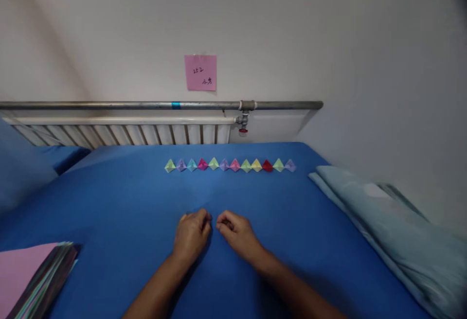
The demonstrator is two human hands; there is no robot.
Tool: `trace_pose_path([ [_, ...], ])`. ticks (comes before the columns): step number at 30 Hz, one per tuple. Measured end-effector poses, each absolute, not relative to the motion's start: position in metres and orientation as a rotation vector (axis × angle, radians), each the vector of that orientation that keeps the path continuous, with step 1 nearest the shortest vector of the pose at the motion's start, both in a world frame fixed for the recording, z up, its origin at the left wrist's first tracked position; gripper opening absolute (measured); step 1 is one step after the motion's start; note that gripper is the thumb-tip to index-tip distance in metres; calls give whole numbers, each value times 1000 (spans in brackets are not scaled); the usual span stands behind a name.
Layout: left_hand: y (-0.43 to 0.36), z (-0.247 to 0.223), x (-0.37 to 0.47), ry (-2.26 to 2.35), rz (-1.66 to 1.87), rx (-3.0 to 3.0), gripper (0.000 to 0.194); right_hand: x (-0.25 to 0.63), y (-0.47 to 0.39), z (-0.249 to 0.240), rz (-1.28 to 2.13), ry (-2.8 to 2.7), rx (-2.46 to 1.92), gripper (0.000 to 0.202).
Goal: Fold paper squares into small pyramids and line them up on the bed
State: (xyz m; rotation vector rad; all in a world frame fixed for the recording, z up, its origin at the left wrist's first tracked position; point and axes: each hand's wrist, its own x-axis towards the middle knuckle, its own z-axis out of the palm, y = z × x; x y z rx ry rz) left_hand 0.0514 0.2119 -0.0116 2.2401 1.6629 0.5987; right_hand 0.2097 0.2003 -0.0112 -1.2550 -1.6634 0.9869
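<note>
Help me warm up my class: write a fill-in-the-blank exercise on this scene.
1. The row of diamonds has ____ pieces.
2. The red diamond sits between a yellow one and a ____ one.
3. The paper stack lies nearer the ____ hand than the right hand.
4. The note on the wall is ____.

Missing words: twelve; green; left; pink.

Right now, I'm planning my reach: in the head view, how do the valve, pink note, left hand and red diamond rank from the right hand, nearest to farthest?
From the right hand:
1. Left hand: just left.
2. Red diamond: ahead, slightly right.
3. Valve: farther ahead, under the pipe.
4. Pink note: highest, ahead-left.
</note>
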Motion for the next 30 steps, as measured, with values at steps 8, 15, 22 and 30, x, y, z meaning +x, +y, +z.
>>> trace_pose_path([
  [8, 212, -7, 50, 1679, 553, 2222, 12, 206, 198, -17, 738, -1746, -1340, 10],
  [15, 209, 1, 49, 1683, 520, 2223, 12, 202, 191, -15, 478, -1955, -1364, 13],
  [22, 196, 7, 47, 1765, 494, 2173, 14, 185, 173, -10, 197, -2215, -1402, 15],
  [30, 172, 9, 32, 1753, 515, 2145, 19, 170, 155, -7, -27, -2329, -1479, 17],
])
